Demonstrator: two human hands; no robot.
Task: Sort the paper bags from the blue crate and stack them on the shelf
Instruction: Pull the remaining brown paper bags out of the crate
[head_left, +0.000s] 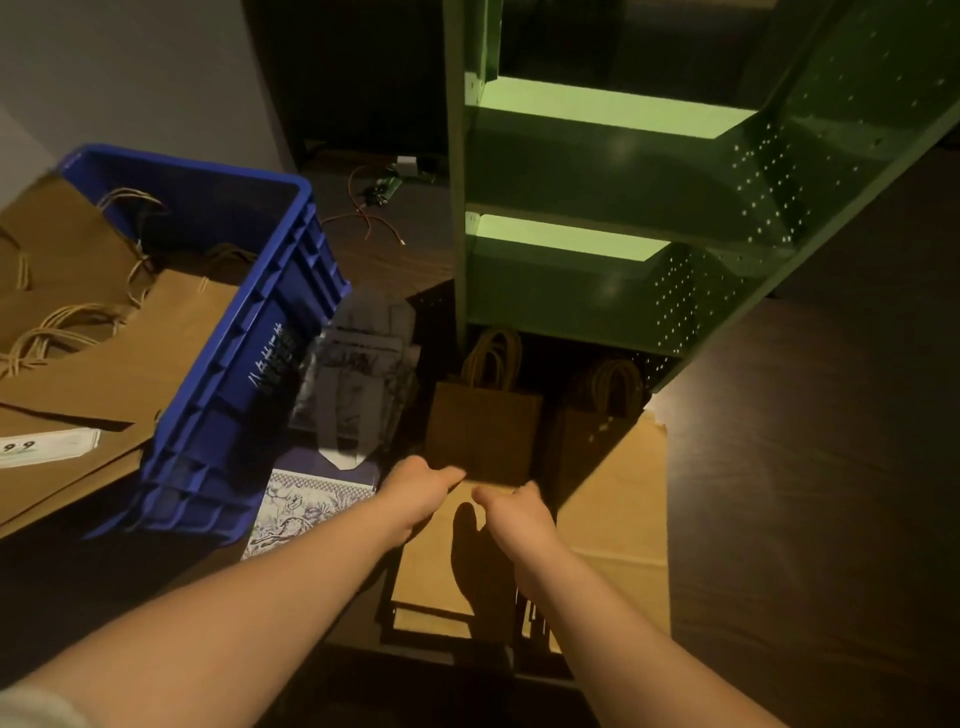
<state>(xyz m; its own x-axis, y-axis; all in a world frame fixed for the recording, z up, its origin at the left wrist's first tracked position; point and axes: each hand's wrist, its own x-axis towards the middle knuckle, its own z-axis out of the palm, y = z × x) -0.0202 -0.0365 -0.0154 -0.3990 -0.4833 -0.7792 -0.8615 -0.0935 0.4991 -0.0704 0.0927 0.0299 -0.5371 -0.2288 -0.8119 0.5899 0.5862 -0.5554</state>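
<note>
While both arms reach forward over the dark floor, the left hand (421, 493) and right hand (514, 514) meet at the near bottom edge of a small brown paper bag (483, 431) lying flat at the foot of the green shelf (597, 291), its twisted handles pointing under the lowest board. The fingers (452, 475) of each hand are curled closed and pinch that edge. A second small brown bag (592, 431) lies just beside it in shadow, and both rest on a larger tan bag (618, 519). Left of them sits the blue crate (249, 364), holding more brown bags (119, 338); white handwriting on its side is too blurred to read. A white tag (47, 447) on one crate bag shows "99". Near the crate lie a grey printed bag (358, 374) and a blue-and-white floral bag (306, 509).
</note>
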